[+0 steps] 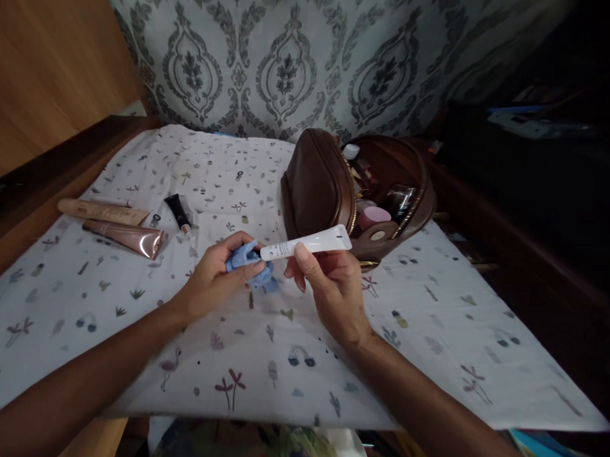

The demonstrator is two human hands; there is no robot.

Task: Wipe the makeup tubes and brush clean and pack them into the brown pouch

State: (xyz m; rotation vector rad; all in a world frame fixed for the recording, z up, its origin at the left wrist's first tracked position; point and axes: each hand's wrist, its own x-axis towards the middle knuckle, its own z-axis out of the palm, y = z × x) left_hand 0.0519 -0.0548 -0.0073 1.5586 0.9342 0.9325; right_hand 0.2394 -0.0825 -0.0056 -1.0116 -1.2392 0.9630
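My right hand (328,282) pinches a white cosmetic tube (309,243) and holds it level above the patterned cloth (260,360). The cap end of the tube points left into a crumpled blue cloth (248,263), which my left hand (218,275) grips with curled fingers. The blue cloth is wrapped round the tube's cap end. Both hands hover over the middle of the covered table.
An open brown cosmetic bag (319,186) with several items inside stands just behind the hands. At the left lie a beige tube (103,211), a rose-gold tube (127,237) and a small black tube (178,212). Dark wooden edges border the table on both sides.
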